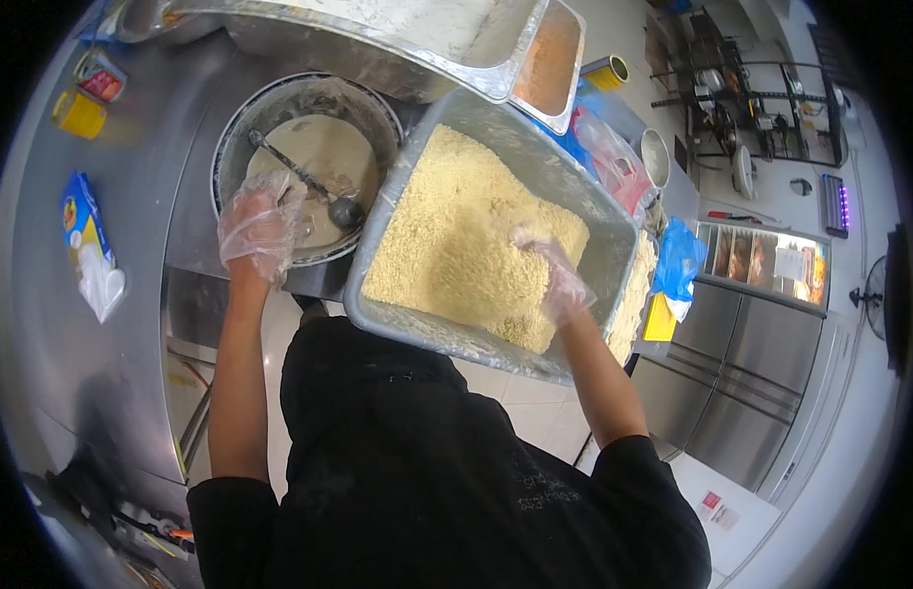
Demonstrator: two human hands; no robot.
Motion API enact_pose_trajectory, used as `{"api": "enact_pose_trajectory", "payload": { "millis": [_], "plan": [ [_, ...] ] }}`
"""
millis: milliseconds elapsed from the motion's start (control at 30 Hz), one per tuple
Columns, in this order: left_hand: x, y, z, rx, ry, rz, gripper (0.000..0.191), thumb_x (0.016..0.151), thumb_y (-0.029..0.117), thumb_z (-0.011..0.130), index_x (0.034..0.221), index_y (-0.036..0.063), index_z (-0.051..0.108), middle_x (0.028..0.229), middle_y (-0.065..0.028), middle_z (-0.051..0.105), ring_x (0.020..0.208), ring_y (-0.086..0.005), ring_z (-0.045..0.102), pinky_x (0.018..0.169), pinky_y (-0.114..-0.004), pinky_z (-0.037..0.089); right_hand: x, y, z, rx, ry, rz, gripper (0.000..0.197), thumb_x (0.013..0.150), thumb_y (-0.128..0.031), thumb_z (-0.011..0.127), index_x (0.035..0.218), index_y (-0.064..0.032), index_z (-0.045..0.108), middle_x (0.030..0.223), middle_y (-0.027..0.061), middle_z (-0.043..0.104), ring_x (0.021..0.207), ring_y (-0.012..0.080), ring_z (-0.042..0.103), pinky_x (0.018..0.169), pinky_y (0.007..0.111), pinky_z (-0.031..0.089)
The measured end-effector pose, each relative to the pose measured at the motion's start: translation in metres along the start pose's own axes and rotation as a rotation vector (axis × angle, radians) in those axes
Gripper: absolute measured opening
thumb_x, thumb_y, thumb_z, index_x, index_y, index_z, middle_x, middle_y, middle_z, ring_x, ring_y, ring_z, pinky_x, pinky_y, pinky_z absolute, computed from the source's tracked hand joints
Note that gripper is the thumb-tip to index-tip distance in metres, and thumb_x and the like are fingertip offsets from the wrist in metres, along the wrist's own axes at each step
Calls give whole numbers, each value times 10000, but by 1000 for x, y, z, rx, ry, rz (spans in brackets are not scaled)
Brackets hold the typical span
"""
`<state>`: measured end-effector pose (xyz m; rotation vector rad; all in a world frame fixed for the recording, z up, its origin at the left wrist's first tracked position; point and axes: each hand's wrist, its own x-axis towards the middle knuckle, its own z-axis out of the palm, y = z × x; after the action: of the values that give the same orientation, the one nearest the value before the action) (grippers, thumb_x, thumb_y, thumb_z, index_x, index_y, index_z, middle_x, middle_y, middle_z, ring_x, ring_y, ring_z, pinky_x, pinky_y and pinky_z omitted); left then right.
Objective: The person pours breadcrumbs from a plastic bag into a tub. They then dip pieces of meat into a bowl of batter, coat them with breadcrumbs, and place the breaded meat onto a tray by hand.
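Observation:
My left hand, in a clear plastic glove, is over the near left rim of a round metal pot. The pot holds pale, wet batter with a few lumps, and a dark ladle rests in it. Whether my left fingers hold anything, I cannot tell. My right hand, also gloved, reaches into a large grey plastic tub at the yellow breading crumbs. Its fingertips are partly hidden by the crumbs, and crumbs look blurred beside it.
Metal trays with white powder and orange powder stand beyond the tub. On the left steel counter lie a blue and yellow packet and cans. A blue plastic bag sits right of the tub.

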<state>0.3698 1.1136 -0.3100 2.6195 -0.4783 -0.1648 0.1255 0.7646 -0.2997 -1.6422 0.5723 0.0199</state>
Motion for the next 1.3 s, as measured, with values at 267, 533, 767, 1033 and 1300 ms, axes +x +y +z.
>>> {"api": "enact_pose_trajectory", "payload": {
  "millis": [267,533,767,1033,1300],
  "plan": [
    [2,0,-5,-42,-14,13,319,901,356,653,1053,79,700,1049,-184,701,984,-409,653,832,-497,521,-26,39,49,-365,195,3,384,1030,-304,480,1304,-52,576,1308,206,626,923,259,701,733,358,583],
    [2,-2,6,-12,-12,-45,341,913,376,657,1083,83,700,1074,-176,698,1015,-401,650,860,-491,522,51,35,64,-1303,401,-11,660,1032,-488,353,1490,-16,419,1588,217,323,1496,360,247,1220,498,154],
    [-1,-42,26,156,-7,7,441,883,400,687,1195,90,674,1137,-187,687,1042,-397,645,895,-491,521,79,4,27,-1253,248,-208,568,1037,-428,373,1355,15,531,1414,242,509,1370,389,420,1133,551,295],
    [7,16,-3,-86,-127,-75,461,864,385,721,1189,61,682,1097,-204,703,1036,-408,651,900,-478,515,102,26,2,-1190,209,-492,270,909,-276,519,983,-61,666,949,166,660,925,356,637,817,525,473],
    [16,5,13,-32,-33,50,357,890,307,721,1077,6,679,1025,-200,717,942,-378,674,826,-457,507,67,46,30,-1128,442,-127,668,1017,-512,392,1477,-32,454,1560,217,370,1485,343,262,1224,451,158]
  ]
}}
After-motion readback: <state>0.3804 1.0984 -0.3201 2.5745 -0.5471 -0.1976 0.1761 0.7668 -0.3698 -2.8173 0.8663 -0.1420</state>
